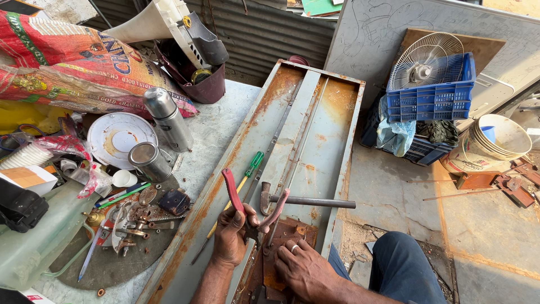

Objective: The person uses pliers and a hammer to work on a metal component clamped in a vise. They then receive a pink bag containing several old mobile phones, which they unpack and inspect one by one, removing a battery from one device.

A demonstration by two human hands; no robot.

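Note:
My left hand [232, 236] grips red-handled pliers [243, 202], handles spread upward, jaws down at a rusty part [284, 233] near the close end of a long rusty grey metal tray [315, 124]. My right hand [304, 269], a ring on one finger, presses flat on that rusty part. A hammer with a metal handle [306, 201] lies across the tray just beyond the pliers. A screwdriver with a green and yellow handle [247, 171] rests on the tray's left edge.
To the left, the table holds a steel flask [167, 118], a metal cup [147, 160], a white round lid [121, 138], small brass parts [135, 222] and printed sacks [67, 62]. On the right stand a blue crate [433, 98] with a fan guard [424, 59] and stacked buckets [495, 143]. My knee [408, 267] is at bottom right.

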